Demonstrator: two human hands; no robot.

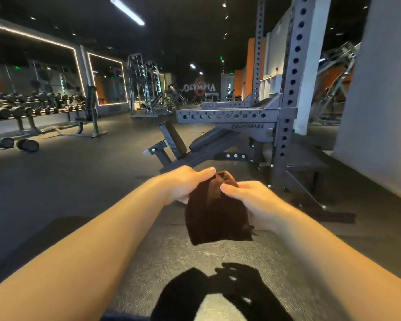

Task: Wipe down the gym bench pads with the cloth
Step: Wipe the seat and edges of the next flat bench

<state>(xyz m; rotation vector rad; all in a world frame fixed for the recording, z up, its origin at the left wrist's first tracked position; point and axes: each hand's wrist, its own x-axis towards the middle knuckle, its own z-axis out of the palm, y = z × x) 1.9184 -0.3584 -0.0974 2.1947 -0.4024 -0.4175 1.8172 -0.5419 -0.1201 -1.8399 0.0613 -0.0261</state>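
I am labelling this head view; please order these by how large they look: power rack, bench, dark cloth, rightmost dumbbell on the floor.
1. power rack
2. bench and dark cloth: about alike; the cloth is near the camera, so I do not rank them.
3. rightmost floor dumbbell

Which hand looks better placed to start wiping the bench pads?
Probably the left hand: both hands pinch the dark brown cloth, but the left sits nearer the black padded bench, while the grey steel rack post stands before the right hand.
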